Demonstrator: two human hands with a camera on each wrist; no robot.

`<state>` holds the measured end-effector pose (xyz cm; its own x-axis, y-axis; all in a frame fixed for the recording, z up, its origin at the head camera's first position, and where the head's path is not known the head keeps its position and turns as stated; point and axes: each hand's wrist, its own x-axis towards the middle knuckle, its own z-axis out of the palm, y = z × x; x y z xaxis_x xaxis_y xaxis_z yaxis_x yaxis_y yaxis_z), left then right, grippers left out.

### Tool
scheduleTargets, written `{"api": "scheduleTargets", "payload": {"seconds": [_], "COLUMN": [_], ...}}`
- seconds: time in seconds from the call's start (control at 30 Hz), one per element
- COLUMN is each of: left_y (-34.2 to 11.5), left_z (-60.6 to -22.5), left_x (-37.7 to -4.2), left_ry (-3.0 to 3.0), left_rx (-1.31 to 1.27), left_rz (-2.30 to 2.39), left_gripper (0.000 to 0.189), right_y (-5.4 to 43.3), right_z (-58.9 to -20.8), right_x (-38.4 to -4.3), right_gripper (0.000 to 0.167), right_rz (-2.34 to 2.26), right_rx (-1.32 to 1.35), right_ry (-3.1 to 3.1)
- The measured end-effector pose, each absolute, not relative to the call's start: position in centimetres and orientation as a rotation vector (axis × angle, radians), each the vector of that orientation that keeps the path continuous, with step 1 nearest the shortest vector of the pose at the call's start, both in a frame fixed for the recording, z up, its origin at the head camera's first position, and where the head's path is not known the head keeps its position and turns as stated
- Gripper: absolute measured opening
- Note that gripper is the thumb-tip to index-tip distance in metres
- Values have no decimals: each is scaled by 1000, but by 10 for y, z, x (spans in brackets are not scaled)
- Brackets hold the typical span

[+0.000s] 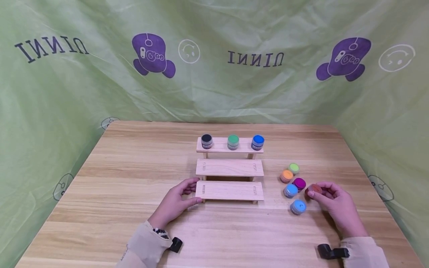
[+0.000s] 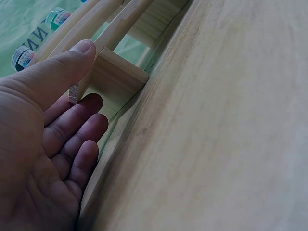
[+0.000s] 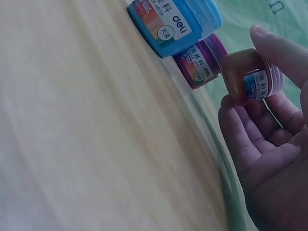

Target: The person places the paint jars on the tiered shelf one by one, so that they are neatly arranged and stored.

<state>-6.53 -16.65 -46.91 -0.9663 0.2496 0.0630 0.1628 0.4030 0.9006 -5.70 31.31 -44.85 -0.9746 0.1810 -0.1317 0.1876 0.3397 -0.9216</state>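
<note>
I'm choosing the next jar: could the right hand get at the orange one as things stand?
Probably not yet: the right hand holds the brown jar, and the magenta jar stands between that and the orange jar. Once emptied, it could likely reach in from above.

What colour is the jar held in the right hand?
The jar is reddish brown, clearest in the right wrist view.

- The left hand (image 1: 172, 205) is extended forward, palm (image 2: 48, 199) turned inward, thumb (image 2: 62, 74) parted from curled fingers (image 2: 89, 127).
- The right hand (image 1: 340, 206) is set in a pinch, thumb (image 3: 276, 48) opposed to fingers (image 3: 233, 130).
- The 2 hands are held well apart, with the forearms (image 1: 144, 242) angled inward.
</note>
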Motion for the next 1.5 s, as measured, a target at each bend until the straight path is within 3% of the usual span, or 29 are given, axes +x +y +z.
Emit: {"api": "scheduleTargets", "payload": {"seconds": [0.2, 0.7, 1.03, 1.5], "left_y": [-166, -166, -167, -167], "left_z": [-470, -474, -473, -471], "left_x": [-66, -67, -66, -65], "left_ry": [2556, 2564, 2560, 2554], "left_rx": [379, 378, 362, 380], "left_rz": [1632, 1630, 1632, 1645], "left_gripper": [65, 65, 65, 63], "right_y": [311, 298, 279, 242], "right_z": [-446, -428, -419, -405], "right_x": [-59, -54, -59, -74], "right_gripper": [45, 39, 51, 50], "right_rz": [-1801, -2107, -1759, -1670], "right_rx": [377, 223, 88, -99], "right_ry": [2576, 2444, 2759, 2760]}}
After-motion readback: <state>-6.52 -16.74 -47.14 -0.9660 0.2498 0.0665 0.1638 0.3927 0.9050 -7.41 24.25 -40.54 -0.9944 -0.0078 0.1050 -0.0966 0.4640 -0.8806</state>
